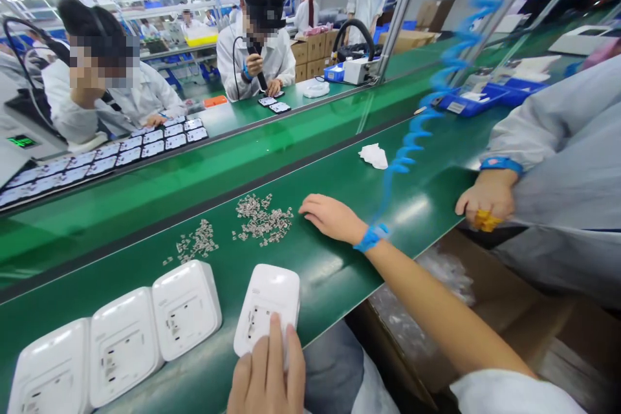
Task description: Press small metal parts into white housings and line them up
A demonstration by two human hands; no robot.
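Observation:
A white plastic housing [272, 281] lies on the green bench under my left hand [266, 372]. That hand's fingers are stretched forward; the index fingertip touches the recessed, slotted area, and the thumb is hidden. My right hand [334, 217], with a blue wrist strap [371, 237], rests low over the bench, fingers extended and slightly bent. Its fingertips are just right of a pile of small metal pieces [266, 225]; nothing shows in them. A smaller pile of similar pieces [198, 240] is further left. Several more white housings [187, 310] stand in a row at lower left.
A coiled blue cord [412, 155] hangs down on the right. Crumpled white paper [373, 155] lies on the bench [334, 174]. A co-worker's hand [490, 197] is at the right edge. Below is an open cardboard box [504, 297]. Across the green divider, two people handle dark-edged panels [150, 139].

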